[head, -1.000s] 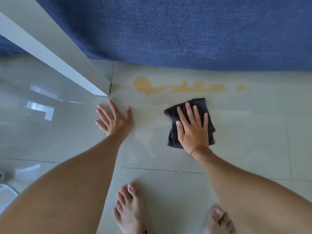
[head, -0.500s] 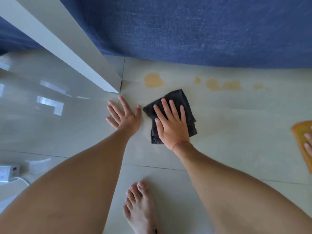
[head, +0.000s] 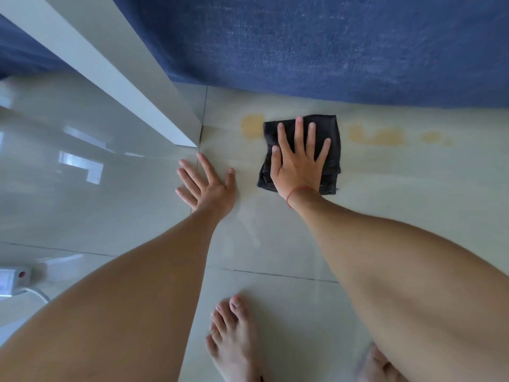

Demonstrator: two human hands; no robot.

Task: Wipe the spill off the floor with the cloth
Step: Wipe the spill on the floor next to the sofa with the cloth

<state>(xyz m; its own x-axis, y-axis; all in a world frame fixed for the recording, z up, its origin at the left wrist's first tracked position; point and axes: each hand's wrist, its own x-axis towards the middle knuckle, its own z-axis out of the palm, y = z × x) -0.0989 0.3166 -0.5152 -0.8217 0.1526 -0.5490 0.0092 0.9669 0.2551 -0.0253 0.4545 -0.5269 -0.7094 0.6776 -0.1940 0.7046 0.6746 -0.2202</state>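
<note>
Person crouched over a glossy pale tiled floor, seen from above. Right hand, fingers spread and flat, presses a folded dark grey cloth onto the floor w/o gripping it. Cloth sits amid a patchy yellow-orange spill: one blot just left of it, more blots to its right. Left hand is open, palm flat on the tile beside the cloth, holding nothing. Blue woven fabric hangs behind. Bare feet below.
</note>
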